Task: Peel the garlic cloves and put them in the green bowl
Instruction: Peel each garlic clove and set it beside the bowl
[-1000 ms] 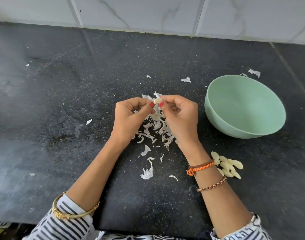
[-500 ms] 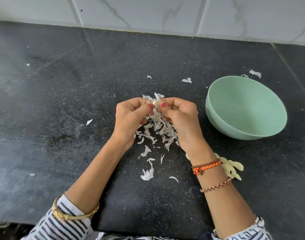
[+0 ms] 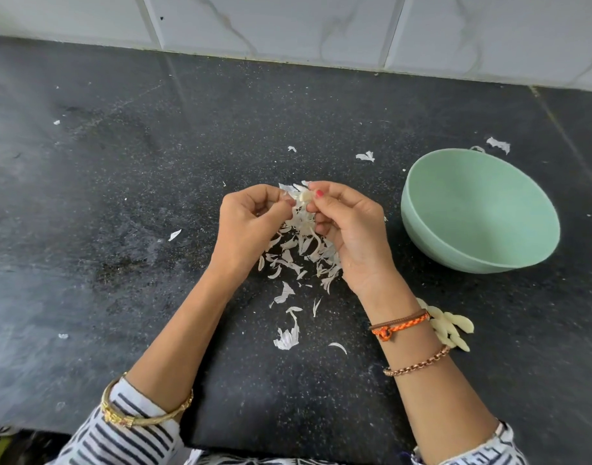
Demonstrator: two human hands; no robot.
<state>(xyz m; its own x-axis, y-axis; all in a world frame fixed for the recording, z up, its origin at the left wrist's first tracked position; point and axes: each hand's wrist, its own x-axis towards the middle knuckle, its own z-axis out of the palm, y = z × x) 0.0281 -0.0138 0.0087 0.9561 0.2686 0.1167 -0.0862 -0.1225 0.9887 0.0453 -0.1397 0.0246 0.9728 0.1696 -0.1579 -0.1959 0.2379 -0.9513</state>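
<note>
Both hands are up over the black counter (image 3: 126, 203), working 1 garlic clove (image 3: 304, 196) between them. The right hand (image 3: 350, 236) has its fingers curled in and pinches the clove at the fingertips, red nail showing right next to it. The left hand (image 3: 246, 226) is curled too, with thumb and fingertips closed on what looks like a strip of skin coming off the clove, though it's small and kinda hard to make out for sure. Directly under the hands there's a heap of papery peels (image 3: 301, 250), with more scraps scattered toward the near edge and a few strays further back. The green bowl (image 3: 479, 209) sits on the counter to the right of the hands, not touching them. A little bunch of peeled cloves (image 3: 450, 325) lies on the counter just beside the right wrist, partly hidden behind it, near the front of the bowl but outside it
</note>
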